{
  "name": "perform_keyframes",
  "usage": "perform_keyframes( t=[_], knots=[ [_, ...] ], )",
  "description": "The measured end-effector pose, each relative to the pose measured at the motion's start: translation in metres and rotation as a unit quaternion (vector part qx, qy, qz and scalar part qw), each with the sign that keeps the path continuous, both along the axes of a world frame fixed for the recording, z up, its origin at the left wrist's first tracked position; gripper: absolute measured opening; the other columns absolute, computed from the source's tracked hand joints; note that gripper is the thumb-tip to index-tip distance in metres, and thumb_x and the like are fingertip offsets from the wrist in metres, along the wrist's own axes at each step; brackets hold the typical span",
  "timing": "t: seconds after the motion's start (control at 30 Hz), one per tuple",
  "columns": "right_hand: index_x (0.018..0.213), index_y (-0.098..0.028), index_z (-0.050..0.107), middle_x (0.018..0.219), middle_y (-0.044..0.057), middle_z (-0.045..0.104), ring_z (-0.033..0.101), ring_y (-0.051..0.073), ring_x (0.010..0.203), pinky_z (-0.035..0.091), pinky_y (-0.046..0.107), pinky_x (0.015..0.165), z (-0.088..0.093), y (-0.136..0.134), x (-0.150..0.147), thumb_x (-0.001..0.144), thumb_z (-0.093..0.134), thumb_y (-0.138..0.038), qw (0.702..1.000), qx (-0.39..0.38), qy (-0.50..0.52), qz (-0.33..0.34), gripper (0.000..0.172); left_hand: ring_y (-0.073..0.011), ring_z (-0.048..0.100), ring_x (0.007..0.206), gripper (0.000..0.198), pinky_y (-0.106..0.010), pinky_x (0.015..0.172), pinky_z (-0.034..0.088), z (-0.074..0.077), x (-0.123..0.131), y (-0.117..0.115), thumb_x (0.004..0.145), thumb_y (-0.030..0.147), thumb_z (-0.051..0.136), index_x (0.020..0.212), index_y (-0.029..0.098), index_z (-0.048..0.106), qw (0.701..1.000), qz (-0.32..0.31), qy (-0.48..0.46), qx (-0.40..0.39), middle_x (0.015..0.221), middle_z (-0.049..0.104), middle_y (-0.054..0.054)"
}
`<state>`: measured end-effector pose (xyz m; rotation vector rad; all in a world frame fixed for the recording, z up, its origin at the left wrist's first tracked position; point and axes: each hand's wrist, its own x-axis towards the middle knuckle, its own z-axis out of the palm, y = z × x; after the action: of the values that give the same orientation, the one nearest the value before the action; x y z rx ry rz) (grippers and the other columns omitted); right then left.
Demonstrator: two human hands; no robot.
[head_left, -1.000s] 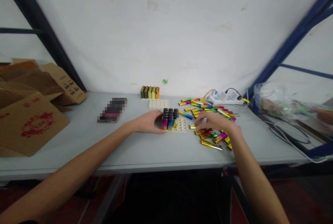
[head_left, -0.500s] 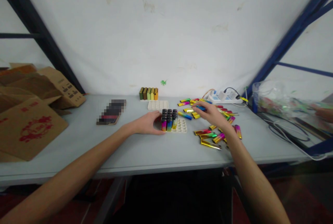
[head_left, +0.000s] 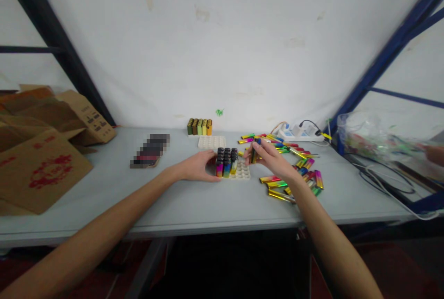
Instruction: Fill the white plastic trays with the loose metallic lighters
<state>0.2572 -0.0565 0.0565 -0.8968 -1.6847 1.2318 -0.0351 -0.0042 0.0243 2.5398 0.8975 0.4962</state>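
Note:
Several colourful lighters (head_left: 227,162) stand upright in rows in the left part of a white tray with round holes (head_left: 243,172). My left hand (head_left: 197,166) grips the tray's left side, thumb at the near corner and fingers behind; some fingertips are hidden by the lighters. Just right of the tray, my right hand (head_left: 272,156) pinches one dark-blue lighter (head_left: 254,152), held roughly upright above the table. Beyond and below that hand, a loose heap of shiny lighters (head_left: 277,195) lies on its side.
Behind stand a second white tray (head_left: 211,142) and a block of green-to-orange lighters (head_left: 200,127). A blurred dark object (head_left: 151,151) lies left of them. Cardboard boxes (head_left: 45,165) are at far left, a power strip (head_left: 300,133) and cables at right. Another person's hand (head_left: 434,155) shows at far right.
My right hand has moved left from the loose heap to beside the tray, bringing a lighter now turned upright. My left hand stays at the tray.

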Motion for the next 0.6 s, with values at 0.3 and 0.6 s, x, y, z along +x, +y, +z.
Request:
perform_keyframes(
  t=[0.3, 0.6],
  knots=[
    [0.071, -0.024, 0.039, 0.060, -0.007, 0.033, 0.029, 0.010, 0.052, 0.026, 0.026, 0.048, -0.013, 0.000, -0.025, 0.091, 0.056, -0.075, 0.991, 0.036, -0.017, -0.124, 0.058, -0.0296, 0.067, 0.100, 0.059, -0.040, 0.091, 0.054, -0.002, 0.000, 0.000, 0.072, 0.055, 0.082, 0.114, 0.017, 0.065, 1.000, 0.003, -0.008, 0.006, 0.112, 0.071, -0.009],
    [0.059, -0.024, 0.032, 0.056, -0.004, 0.030, 0.031, 0.012, 0.057, 0.021, 0.030, 0.055, -0.022, 0.000, -0.033, 0.088, 0.049, -0.047, 0.944, 0.127, -0.183, -0.242, 0.040, -0.0302, 0.068, 0.099, 0.061, -0.040, 0.089, 0.055, 0.002, 0.002, -0.002, 0.072, 0.060, 0.080, 0.112, 0.016, 0.066, 1.000, 0.009, -0.008, -0.003, 0.111, 0.072, -0.010]
  ],
)
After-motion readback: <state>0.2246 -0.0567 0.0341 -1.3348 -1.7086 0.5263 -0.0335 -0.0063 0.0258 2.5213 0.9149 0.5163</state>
